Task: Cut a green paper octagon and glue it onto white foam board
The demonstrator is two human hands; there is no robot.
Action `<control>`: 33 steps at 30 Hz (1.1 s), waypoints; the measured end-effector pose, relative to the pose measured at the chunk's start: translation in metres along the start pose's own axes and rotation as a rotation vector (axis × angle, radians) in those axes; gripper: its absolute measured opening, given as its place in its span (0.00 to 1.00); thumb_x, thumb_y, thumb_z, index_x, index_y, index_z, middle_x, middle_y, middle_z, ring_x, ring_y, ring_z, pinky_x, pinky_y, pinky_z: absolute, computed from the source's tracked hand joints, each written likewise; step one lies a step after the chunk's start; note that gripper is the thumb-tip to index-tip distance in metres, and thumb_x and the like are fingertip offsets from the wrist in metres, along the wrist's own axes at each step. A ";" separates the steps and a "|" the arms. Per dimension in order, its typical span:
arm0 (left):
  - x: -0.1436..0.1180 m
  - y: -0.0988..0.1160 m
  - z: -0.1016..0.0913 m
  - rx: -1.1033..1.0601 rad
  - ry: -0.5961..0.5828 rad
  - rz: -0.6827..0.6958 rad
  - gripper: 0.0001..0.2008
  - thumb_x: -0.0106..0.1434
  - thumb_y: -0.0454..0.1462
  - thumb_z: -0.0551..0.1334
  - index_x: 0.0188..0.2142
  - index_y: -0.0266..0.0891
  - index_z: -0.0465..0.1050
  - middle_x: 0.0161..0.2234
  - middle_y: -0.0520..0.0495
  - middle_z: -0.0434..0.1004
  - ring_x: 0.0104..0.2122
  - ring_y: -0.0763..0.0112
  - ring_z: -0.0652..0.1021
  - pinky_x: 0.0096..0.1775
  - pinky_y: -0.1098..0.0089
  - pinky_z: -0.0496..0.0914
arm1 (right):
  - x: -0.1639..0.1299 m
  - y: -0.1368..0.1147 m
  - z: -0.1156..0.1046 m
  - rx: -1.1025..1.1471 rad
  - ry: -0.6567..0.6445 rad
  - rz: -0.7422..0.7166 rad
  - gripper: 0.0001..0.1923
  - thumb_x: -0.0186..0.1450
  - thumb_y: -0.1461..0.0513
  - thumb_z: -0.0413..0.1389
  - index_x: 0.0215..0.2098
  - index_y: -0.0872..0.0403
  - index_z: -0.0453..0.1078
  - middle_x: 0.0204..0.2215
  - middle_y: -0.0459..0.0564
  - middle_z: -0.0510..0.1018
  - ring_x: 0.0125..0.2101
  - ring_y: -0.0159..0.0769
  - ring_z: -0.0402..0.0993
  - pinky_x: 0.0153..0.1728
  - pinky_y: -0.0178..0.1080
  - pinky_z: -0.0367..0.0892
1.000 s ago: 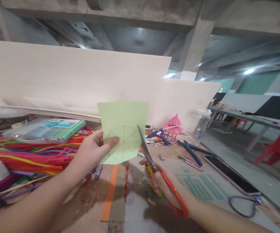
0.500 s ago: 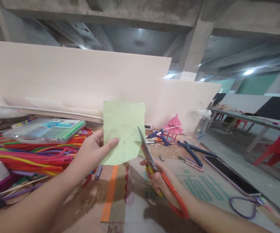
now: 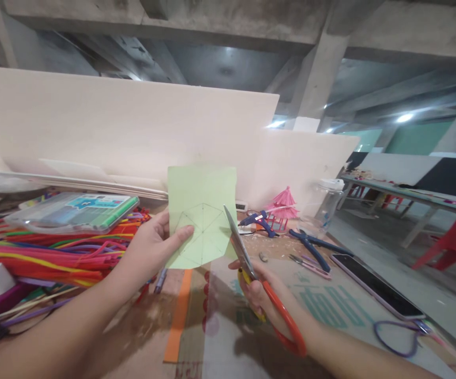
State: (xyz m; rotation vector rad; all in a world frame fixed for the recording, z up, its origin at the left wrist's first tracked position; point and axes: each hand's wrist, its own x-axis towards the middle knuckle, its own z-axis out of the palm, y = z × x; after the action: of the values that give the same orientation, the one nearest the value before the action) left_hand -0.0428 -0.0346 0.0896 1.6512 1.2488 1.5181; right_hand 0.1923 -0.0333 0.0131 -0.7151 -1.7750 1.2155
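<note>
Green paper (image 3: 202, 213) held up in the air above the table (image 3: 220, 337), upright, pencilled polygon with spokes facing the camera. Left hand (image 3: 152, 247) pinches its lower left edge, thumb on the front face, fingers behind. Scissors (image 3: 251, 279) to the paper's right, blades meeting the sheet's right edge beside the drawn outline; whether they are parted cannot be told. Right hand (image 3: 257, 292) sits below and right of the paper, closed through the orange and yellow handles. Hands near each other, not touching. Left of them, a heap of pipe cleaners (image 3: 46, 252) under a clear case (image 3: 73, 210). Beyond: glue gun (image 3: 257, 220), pink paper parasol (image 3: 283, 202), pliers (image 3: 315, 246), phone (image 3: 376, 285)
</note>
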 end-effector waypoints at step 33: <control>0.000 0.000 0.001 -0.005 0.009 -0.004 0.31 0.48 0.59 0.70 0.43 0.39 0.77 0.35 0.40 0.85 0.35 0.53 0.84 0.30 0.64 0.79 | 0.000 -0.004 0.002 0.051 0.018 0.040 0.36 0.59 0.34 0.54 0.48 0.54 0.67 0.22 0.38 0.58 0.17 0.25 0.47 0.15 0.31 0.44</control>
State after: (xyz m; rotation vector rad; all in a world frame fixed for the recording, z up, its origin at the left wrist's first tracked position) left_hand -0.0421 -0.0342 0.0897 1.6391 1.2516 1.5269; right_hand 0.1900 -0.0354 0.0161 -0.7330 -1.7166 1.2731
